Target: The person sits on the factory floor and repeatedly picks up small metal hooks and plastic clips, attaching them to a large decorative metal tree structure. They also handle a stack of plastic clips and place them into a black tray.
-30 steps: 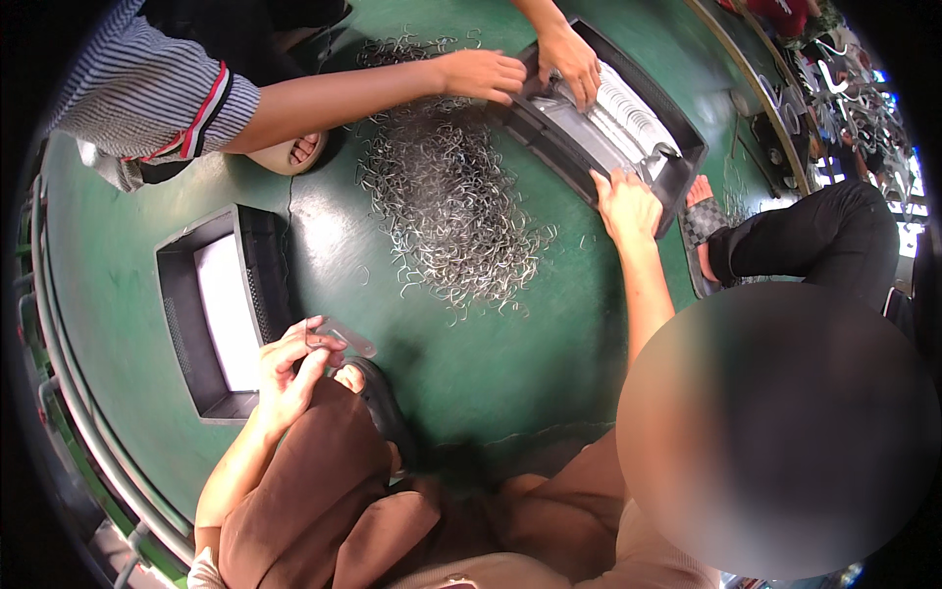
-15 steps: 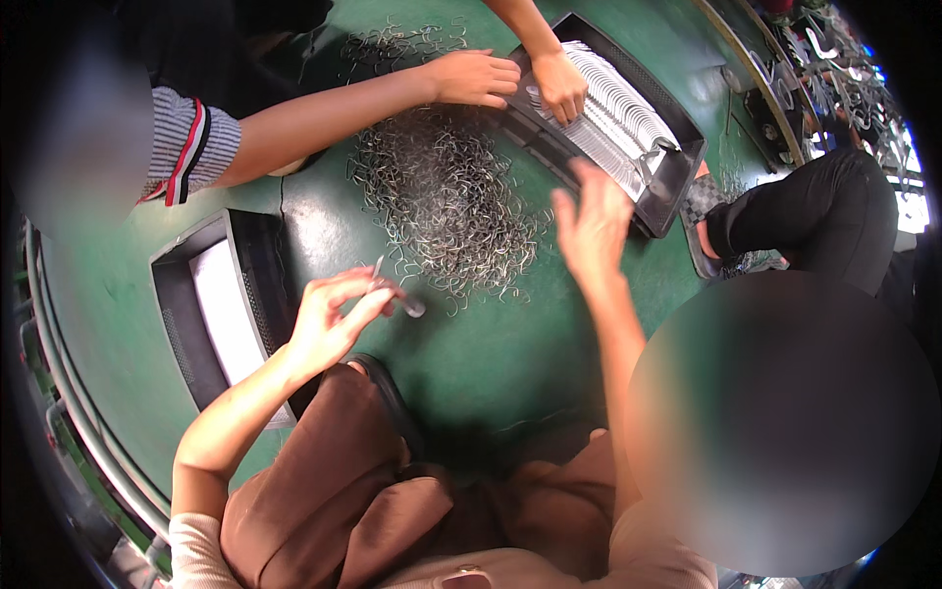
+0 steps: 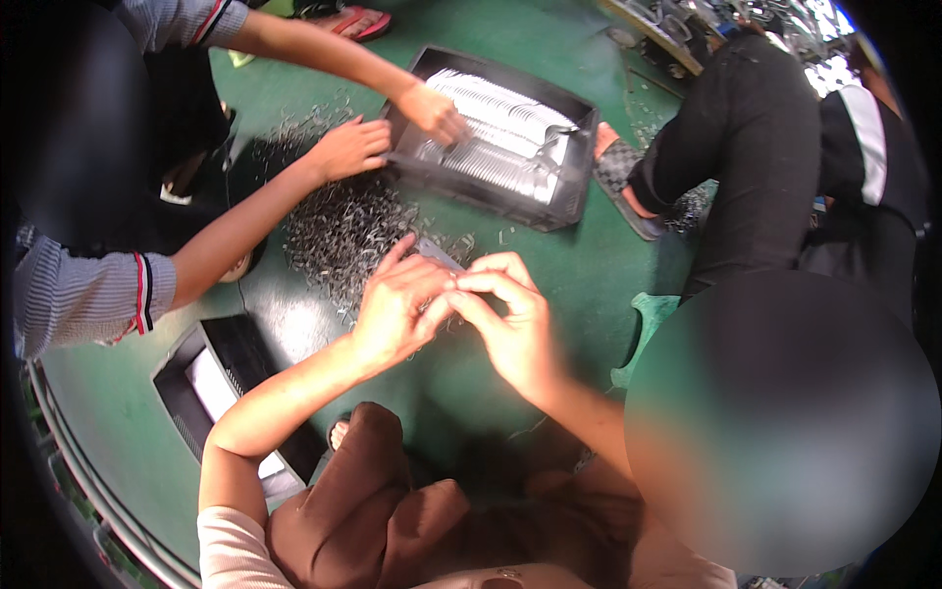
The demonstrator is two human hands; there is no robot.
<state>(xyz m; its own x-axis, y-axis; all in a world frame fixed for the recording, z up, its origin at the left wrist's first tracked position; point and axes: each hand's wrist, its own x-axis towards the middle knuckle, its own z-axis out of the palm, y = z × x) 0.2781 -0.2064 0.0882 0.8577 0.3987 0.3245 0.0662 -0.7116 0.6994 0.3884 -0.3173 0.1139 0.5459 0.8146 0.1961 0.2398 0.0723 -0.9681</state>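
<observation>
Above the floor in front of me, my left hand and my right hand meet at their pinched fingertips. A flat grey metal piece shows just beyond my left fingers, and my left hand appears to grip it. What lies between my right thumb and forefinger is hidden or too small to name. Beneath and beyond my hands spreads a heap of small bent metal hooks. Farther off, a black crate holds rows of shiny silver pieces. A co-worker's blurred hand reaches into it, the other hand rests near its left corner.
At my left stands a second black crate with a white sheet inside. Another person's dark-trousered leg and sandalled foot are at the right. A green plastic object lies nearer. The floor is green.
My right hand has come back from near the far crate and now meets my left hand. My left hand held a shiny piece with a rounded end. The view has shifted.
</observation>
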